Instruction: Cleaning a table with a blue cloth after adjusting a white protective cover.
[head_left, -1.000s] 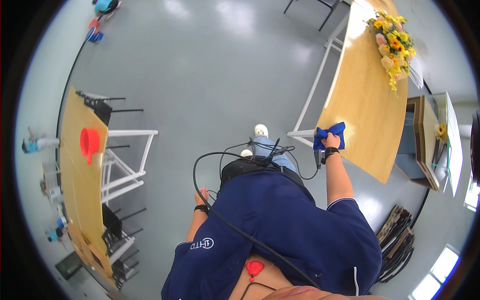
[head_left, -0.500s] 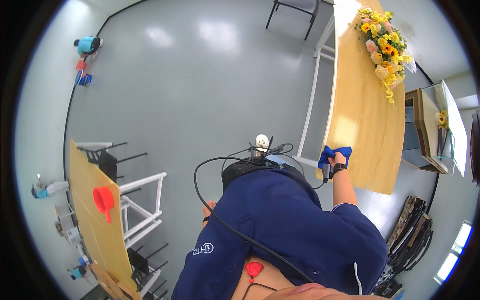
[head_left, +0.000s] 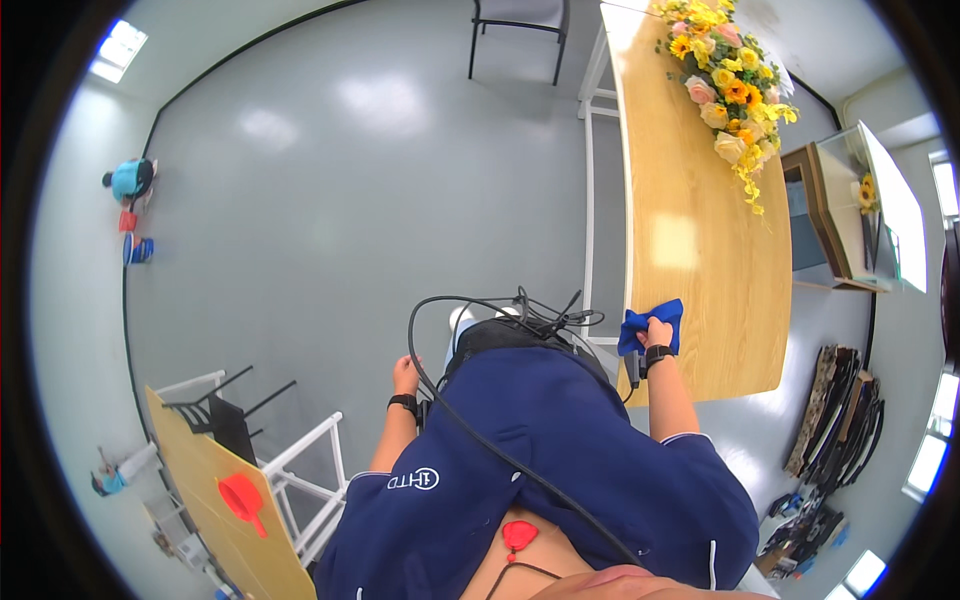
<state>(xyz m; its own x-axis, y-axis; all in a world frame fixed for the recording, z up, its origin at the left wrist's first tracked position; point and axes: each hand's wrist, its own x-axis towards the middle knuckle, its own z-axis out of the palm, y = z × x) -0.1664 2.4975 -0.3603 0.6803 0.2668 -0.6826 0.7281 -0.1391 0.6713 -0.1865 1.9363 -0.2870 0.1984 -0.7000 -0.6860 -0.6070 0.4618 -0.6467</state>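
While the right hand has it bunched under curled fingers, the blue cloth sits on the near end of the wood-top table, at its left edge. Should handle light, limp and soft; nothing to break. Looks like it'd fold or ruck if pushed from a corner, so best hold is a gathered fistful at the middle, or a flat palm over it. Fingers look closed on the fabric; thumb placement too small to call. Left hand hangs beside the hip, off any surface, nothing visible in it; can't tell if those fingers are spread or pressed together. Tabletop is pale, smooth and glossy with a window-like glare patch, so I'd expect low drag. Flower arrangement at the far end, well apart from the cloth. Room: grey shiny floor, dark chair beyond, second table on the left carrying a red handled container.
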